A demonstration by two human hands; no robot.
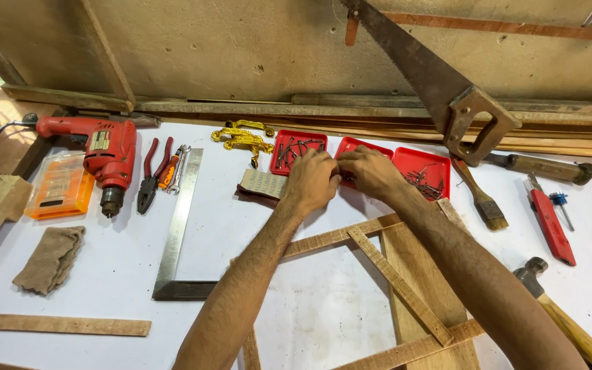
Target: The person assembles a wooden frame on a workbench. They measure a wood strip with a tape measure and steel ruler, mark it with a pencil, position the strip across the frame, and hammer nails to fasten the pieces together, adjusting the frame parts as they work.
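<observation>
Over the middle red tray point(359, 146), both hands meet — left hand point(312, 179), right hand point(371, 171); grip unclear.

The middle shallow red plastic tray point(361, 148) — one of three set in a row — lies flat on the white table at about 12 o'clock, mostly covered by both hands. At its 9 o'clock, the left red tray point(296, 147) holds dark loose nails; at 3 o'clock, the right red tray point(425, 171) holds a tangled heap of small nails.
</observation>
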